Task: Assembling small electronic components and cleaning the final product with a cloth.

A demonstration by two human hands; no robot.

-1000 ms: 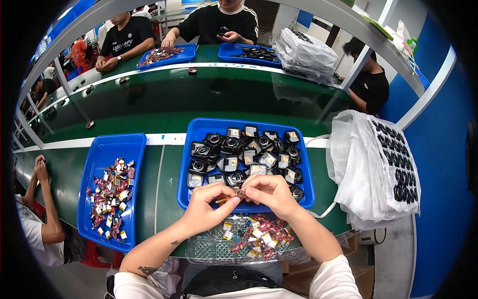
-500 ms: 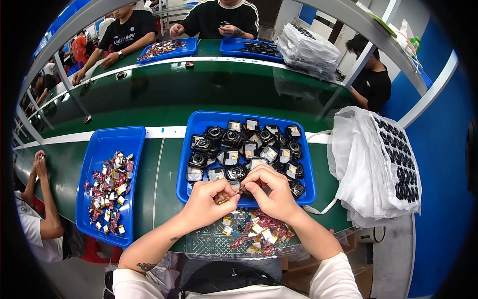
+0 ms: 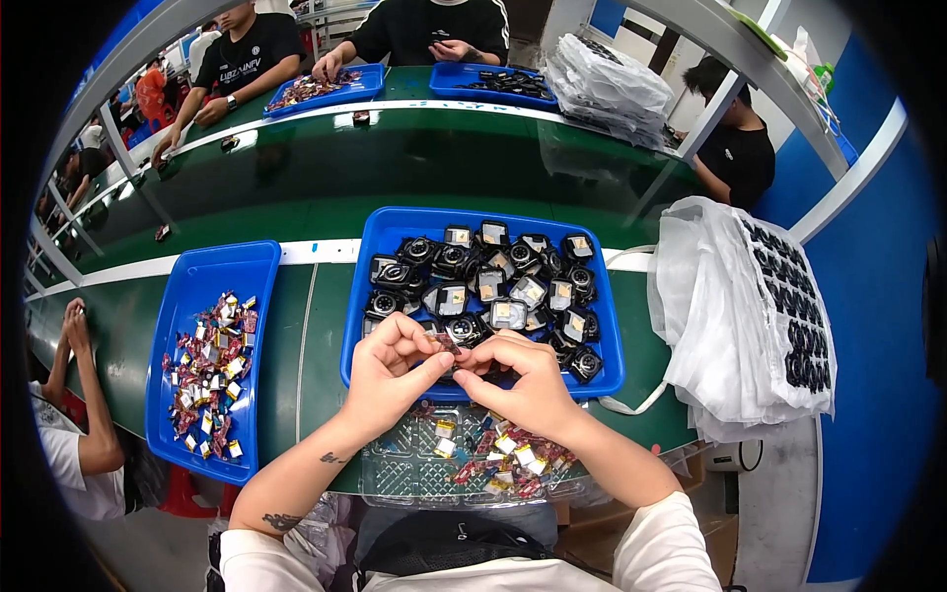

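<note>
Here, both hands (image 3: 388,375) (image 3: 530,383) pinch a small red part (image 3: 450,343) above the middle tray's near rim (image 3: 600,388).

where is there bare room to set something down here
Bare: the green bench strip between the left blue tray and the middle blue tray, and the centre of the green surface beyond the white edging.
Crowded: the middle blue tray, heaped with watch cases; the clear plastic tray, strewn with red and white parts; the right end, with stacked white sheets.

From left, a green workbench (image 3: 326,326) carries a narrow blue tray (image 3: 217,268), a wide blue tray (image 3: 614,345) and white sheets (image 3: 695,306); near, a clear tray (image 3: 400,466).
</note>
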